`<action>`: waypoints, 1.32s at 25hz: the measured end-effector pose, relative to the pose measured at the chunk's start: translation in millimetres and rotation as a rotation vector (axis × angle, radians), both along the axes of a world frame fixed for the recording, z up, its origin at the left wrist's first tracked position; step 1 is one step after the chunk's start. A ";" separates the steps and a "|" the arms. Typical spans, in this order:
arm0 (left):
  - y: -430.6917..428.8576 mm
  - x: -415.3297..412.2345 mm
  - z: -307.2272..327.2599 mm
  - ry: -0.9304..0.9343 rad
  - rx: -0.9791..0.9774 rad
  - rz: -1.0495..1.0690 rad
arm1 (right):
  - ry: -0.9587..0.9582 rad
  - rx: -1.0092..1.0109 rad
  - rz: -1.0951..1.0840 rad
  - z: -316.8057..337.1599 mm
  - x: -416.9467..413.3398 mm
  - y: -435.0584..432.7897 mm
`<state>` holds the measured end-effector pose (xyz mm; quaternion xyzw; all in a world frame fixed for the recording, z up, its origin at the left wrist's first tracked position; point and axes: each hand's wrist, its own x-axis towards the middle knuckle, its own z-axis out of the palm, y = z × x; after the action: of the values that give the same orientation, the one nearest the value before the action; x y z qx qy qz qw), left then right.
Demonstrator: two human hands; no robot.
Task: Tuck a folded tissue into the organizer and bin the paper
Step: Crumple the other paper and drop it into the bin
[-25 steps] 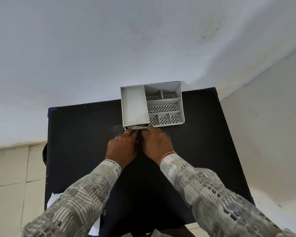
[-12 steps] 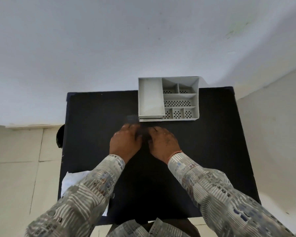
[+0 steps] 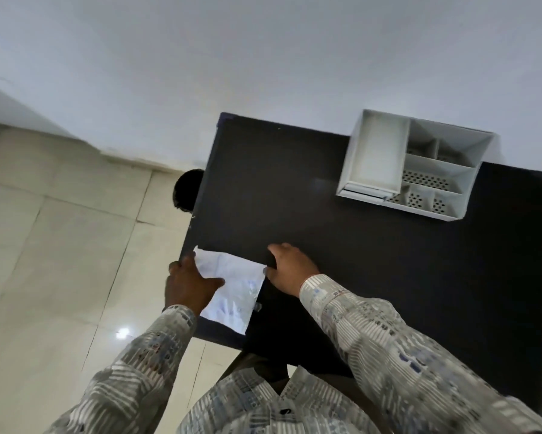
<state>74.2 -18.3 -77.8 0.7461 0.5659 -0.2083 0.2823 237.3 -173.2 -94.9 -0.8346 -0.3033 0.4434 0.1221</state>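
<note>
A white sheet of paper (image 3: 232, 289) lies at the front left corner of the black table (image 3: 341, 245). My left hand (image 3: 189, 285) grips its left edge, thumb on top of the sheet. My right hand (image 3: 290, 267) rests on the table with its fingertips touching the paper's right edge. The white organizer (image 3: 470, 170) stands at the table's far right, apart from both hands. A white folded piece (image 3: 365, 192) sits at the near end of its large compartment.
A dark round object (image 3: 186, 189) stands on the tiled floor (image 3: 60, 245) beside the table's left edge, partly hidden by the table. A pale wall runs behind the table.
Both hands have left the organizer's near end and moved to the white paper at the table's front left corner. The view has swung left.
</note>
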 end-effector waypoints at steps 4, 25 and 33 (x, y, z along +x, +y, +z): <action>-18.2 -14.3 -15.5 -0.022 -0.150 0.004 | 0.201 -0.098 -0.066 -8.7 -32.8 22.3; -71.2 -74.6 217.0 -1.279 -0.635 0.666 | 0.097 0.724 -0.323 239.2 -83.9 -44.6; -36.3 -119.3 267.9 -1.124 -0.369 0.458 | 0.238 0.906 -0.224 285.1 -157.7 10.9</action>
<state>-45.1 -54.6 190.1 0.5407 0.4313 0.1865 0.6977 79.6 -162.3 190.2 -0.6686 -0.3580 0.3430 0.5543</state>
